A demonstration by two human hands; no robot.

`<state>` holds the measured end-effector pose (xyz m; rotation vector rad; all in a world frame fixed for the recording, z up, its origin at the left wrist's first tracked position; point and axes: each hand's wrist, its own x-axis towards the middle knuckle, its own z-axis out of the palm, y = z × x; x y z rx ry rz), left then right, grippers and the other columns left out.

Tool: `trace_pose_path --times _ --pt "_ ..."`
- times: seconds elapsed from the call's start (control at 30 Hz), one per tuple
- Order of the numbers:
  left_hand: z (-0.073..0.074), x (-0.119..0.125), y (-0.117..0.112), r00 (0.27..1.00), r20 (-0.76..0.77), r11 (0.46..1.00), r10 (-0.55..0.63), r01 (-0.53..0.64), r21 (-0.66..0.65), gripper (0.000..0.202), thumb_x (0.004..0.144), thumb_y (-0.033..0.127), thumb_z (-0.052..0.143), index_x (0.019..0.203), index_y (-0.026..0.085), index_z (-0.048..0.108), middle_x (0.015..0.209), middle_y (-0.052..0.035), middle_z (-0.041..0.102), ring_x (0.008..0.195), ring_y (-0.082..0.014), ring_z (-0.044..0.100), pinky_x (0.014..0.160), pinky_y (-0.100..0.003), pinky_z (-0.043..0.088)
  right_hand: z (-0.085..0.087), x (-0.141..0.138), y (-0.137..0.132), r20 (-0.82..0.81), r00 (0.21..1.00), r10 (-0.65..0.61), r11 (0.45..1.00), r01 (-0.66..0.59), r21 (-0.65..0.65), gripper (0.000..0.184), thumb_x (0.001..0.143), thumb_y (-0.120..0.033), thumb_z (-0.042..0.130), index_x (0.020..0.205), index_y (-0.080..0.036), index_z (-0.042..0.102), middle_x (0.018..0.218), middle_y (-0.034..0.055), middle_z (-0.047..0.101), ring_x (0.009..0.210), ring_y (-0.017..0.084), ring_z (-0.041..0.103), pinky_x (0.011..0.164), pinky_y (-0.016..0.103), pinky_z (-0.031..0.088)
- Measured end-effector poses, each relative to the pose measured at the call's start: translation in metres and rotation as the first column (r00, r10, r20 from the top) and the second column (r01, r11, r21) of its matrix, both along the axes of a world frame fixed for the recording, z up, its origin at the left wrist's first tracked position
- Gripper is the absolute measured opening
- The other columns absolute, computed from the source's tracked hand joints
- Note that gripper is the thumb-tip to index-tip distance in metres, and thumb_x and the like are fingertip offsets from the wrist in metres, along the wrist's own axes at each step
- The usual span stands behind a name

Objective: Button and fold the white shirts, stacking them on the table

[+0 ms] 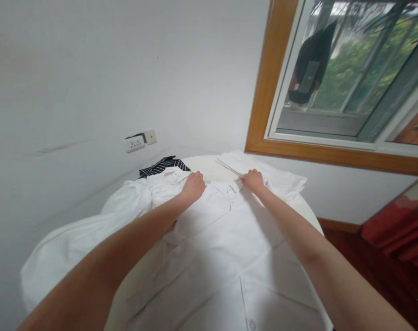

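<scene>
1. Clock hours are read from the middle of the head view. At 8 o'clock, a loose heap of white fabric (71, 248) spreads along the wall, crumpled, partly behind the left forearm.
2. Between 9 and 10, a white socket (135, 144) sits on the wall, with a beige plate (150, 136) just beside it towards 3.
3. At 9, a black-and-white striped cloth (160, 168) lies bunched on the far edge of the table (205, 165), touching the white heap.
4. Close in at 7, the left hand (194, 186) is clenched, fingers curled over the upper edge of the shirt at one shoulder.
5. At 6, the white shirt (215, 239) lies spread on the table, collar towards 12 and a button visible near the bottom of the view; its front is lightly creased.
6. Between 3 and 4, the right hand (253, 180) pinches the shirt's upper edge at the other shoulder, well apart from the left hand.
7. At 3, just beyond that hand, a flat white cloth (281, 177) lies on the table.
8. At 2, a window (340, 92) stands in a wooden frame (259, 101), a dark object (308, 69) showing through the glass.
9. At 4, dark red floor (357, 257); beside it, red fabric (402, 225).
</scene>
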<state>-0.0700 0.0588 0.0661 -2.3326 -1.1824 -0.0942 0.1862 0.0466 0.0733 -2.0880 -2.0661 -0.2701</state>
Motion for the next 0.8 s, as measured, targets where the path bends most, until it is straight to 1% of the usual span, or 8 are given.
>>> trace_pose_path --times 0.1,0.17,0.23,0.3,0.4,0.5,0.63,0.8 --pt "-0.005 0.003 0.004 1.000 -0.011 1.000 -0.026 0.026 -0.014 0.025 0.089 0.024 0.051 0.087 0.009 0.071 0.102 -0.0183 0.064 0.108 -0.0307 0.050 0.085 -0.041 0.035 -0.015 0.007 0.003 0.060 0.998 -0.018 1.000 0.017 0.002 0.050 0.095 -0.048 0.042 0.099 -0.007 0.071 0.111 0.0219 0.062 0.113 0.030 0.048 0.094 0.040 0.033" --pt "-0.005 0.004 0.005 0.999 0.027 0.999 -0.032 0.032 -0.017 0.027 0.088 0.029 0.052 0.090 0.009 0.070 0.104 -0.0182 0.064 0.109 -0.0311 0.050 0.086 -0.041 0.037 -0.020 0.007 0.007 0.083 0.995 -0.048 0.999 0.049 -0.011 0.055 0.094 -0.053 0.038 0.104 -0.009 0.069 0.115 0.0223 0.060 0.116 0.032 0.046 0.096 0.043 0.032" --pt "-0.003 0.006 0.007 0.997 0.074 0.997 0.005 0.000 -0.077 0.032 0.090 0.036 0.050 0.093 0.011 0.070 0.100 -0.0169 0.066 0.105 -0.0303 0.055 0.086 -0.040 0.039 -0.021 0.008 0.012 0.087 0.995 -0.040 0.998 0.045 -0.050 0.053 0.093 -0.051 0.038 0.107 -0.010 0.068 0.118 0.0221 0.059 0.118 0.033 0.045 0.096 0.045 0.031" --pt "-0.001 0.008 0.009 0.992 0.102 0.980 0.070 -0.050 -0.191 0.038 0.092 0.043 0.045 0.095 0.014 0.069 0.094 -0.0148 0.068 0.098 -0.0281 0.060 0.083 -0.038 0.043 -0.018 0.010 0.017 0.064 0.998 0.012 0.995 -0.005 -0.101 0.043 0.091 -0.045 0.044 0.105 -0.012 0.067 0.118 0.0198 0.061 0.117 0.032 0.047 0.095 0.044 0.033" --pt "0.006 0.010 0.013 0.982 0.123 0.949 0.142 -0.100 -0.298 0.035 0.092 0.044 0.046 0.097 0.017 0.068 0.096 -0.0128 0.070 0.095 -0.0259 0.064 0.081 -0.035 0.046 -0.009 0.018 0.022 0.000 0.996 0.084 0.986 -0.083 -0.146 0.031 0.089 -0.038 0.047 0.104 -0.018 0.065 0.109 0.0123 0.067 0.107 0.027 0.055 0.087 0.038 0.038" --pt "0.018 0.011 0.017 0.974 0.144 0.951 0.177 -0.132 -0.280 0.029 0.090 0.039 0.051 0.099 0.017 0.067 0.102 -0.0132 0.070 0.100 -0.0260 0.065 0.083 -0.034 0.047 -0.001 0.027 0.022 -0.074 0.988 0.135 0.981 -0.144 -0.132 0.030 0.094 -0.036 0.040 0.115 -0.021 0.055 0.105 0.0065 0.069 0.094 0.019 0.061 0.077 0.028 0.040" --pt "0.043 0.018 0.025 0.963 0.175 0.963 0.205 -0.167 -0.210 0.027 0.093 0.033 0.047 0.105 0.015 0.062 0.104 -0.0152 0.070 0.100 -0.0261 0.065 0.083 -0.035 0.048 0.015 0.032 0.021 -0.110 0.985 0.131 0.991 -0.128 0.034 0.031 0.098 -0.035 0.033 0.123 -0.020 0.045 0.103 0.0091 0.070 0.088 0.020 0.063 0.069 0.026 0.039" --pt "0.077 0.032 0.029 0.951 0.245 0.982 0.189 -0.177 -0.069 0.031 0.098 0.029 0.034 0.116 0.010 0.050 0.092 -0.0177 0.070 0.093 -0.0274 0.068 0.077 -0.036 0.049 0.056 0.028 0.021 -0.021 0.998 0.063 0.967 -0.056 0.247 0.033 0.100 -0.035 0.026 0.121 -0.019 0.046 0.107 0.0121 0.067 0.090 0.024 0.063 0.070 0.029 0.040"
